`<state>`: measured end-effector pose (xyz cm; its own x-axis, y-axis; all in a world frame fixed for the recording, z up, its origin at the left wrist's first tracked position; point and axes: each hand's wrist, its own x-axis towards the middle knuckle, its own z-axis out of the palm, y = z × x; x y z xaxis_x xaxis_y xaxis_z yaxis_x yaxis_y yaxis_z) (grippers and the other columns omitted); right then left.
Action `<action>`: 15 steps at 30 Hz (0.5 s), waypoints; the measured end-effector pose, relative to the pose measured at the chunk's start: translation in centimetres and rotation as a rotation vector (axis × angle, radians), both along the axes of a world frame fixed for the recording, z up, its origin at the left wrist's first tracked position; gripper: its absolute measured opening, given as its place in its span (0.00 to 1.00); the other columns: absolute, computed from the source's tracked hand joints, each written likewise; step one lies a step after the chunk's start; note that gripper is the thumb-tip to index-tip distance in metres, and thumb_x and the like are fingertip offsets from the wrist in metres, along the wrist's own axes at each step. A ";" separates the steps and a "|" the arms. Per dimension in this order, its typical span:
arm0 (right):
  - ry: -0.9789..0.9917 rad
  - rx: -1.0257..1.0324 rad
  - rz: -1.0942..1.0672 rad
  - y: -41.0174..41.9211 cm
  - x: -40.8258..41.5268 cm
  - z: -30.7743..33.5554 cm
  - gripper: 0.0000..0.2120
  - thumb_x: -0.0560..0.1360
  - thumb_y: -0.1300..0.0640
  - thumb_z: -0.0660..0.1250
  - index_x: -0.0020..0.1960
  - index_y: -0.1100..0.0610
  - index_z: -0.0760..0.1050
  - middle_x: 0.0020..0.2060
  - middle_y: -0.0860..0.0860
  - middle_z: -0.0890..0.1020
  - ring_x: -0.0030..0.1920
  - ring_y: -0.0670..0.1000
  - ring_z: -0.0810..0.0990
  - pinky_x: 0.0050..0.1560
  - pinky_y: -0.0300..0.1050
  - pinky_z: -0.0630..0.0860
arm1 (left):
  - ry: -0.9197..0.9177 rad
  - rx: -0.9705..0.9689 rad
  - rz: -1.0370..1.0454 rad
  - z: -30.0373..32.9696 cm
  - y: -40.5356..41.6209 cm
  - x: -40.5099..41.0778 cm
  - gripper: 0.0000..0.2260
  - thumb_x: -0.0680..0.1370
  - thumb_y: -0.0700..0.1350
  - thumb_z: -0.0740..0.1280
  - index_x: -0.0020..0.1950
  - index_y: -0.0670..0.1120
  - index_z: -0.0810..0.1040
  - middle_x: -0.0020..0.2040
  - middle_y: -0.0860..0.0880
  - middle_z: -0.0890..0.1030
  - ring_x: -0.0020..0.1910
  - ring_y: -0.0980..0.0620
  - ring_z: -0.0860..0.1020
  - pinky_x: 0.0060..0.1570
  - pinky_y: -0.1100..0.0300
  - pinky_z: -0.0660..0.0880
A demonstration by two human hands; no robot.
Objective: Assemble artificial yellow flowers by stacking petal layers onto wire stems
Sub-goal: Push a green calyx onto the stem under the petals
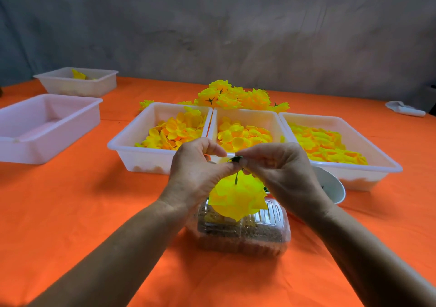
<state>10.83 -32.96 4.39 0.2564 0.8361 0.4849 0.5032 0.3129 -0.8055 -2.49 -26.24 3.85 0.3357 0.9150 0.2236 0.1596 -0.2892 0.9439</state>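
My left hand (198, 174) and my right hand (280, 172) meet above the table's middle. Between them a thin green wire stem (236, 178) runs down into a yellow flower (236, 200) of stacked petal layers that hangs upside down. My right hand pinches a small dark green piece (236, 158) at the stem's top end. My left hand's thumb and fingers pinch the stem just beside it. Three white trays behind hold loose yellow petals: left (175, 132), middle (244, 135), right (328, 146). Finished yellow flowers (238, 96) lie heaped behind the trays.
A clear plastic lidded box (243, 233) sits right under the flower. A white bowl (330, 186) stands behind my right wrist. Two more white trays, one bare (47, 127) and one with a few petals (77, 80), are at far left. An orange cloth (70, 212) covers the table.
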 end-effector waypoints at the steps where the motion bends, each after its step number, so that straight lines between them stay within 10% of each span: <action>1: -0.042 0.031 -0.018 0.0 0.0 -0.1 0.09 0.71 0.68 0.71 0.44 0.55 0.83 0.34 0.54 0.84 0.34 0.45 0.81 0.36 0.34 0.75 | 0.000 0.000 -0.001 0.0 0.0 0.0 0.15 0.62 0.51 0.79 0.41 0.49 0.79 0.36 0.51 0.75 0.40 0.52 0.73 0.38 0.60 0.70; 15: -0.878 0.510 -0.107 -0.2 1.1 -1.1 0.05 0.70 0.68 0.69 0.45 0.67 0.82 0.40 0.60 0.84 0.37 0.58 0.84 0.32 0.50 0.80 | 0.041 0.054 -0.018 -0.1 0.1 -0.4 0.13 0.63 0.49 0.79 0.41 0.47 0.79 0.36 0.46 0.79 0.37 0.49 0.76 0.38 0.57 0.73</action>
<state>11.89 -33.20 3.31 -0.2999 0.4710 0.8296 0.8975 0.4340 0.0781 -2.89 -26.17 3.75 0.3617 0.8959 0.2578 0.1921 -0.3422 0.9198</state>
